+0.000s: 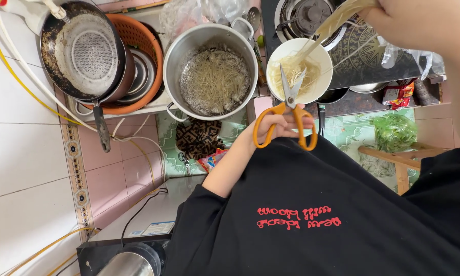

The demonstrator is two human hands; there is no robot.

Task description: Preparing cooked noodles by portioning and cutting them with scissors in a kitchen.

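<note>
Noodles point(337, 20): you hold a bundle up in your right hand point(419, 25), fingers pinched closed on it, strands trailing into the white bowl point(276, 56). Left hand point(276, 128) grips the orange-handled scissors point(290, 110), blades open over the bowl. Looks like mid-cut; next snip needs the strands between the blades, above the bowl. Steel pot point(212, 76) of noodles just beside it, gas stove point(352, 56) behind, pan point(81, 48) over an orange basket point(143, 38). Tiled bench and walls, cramped kitchen.
</note>
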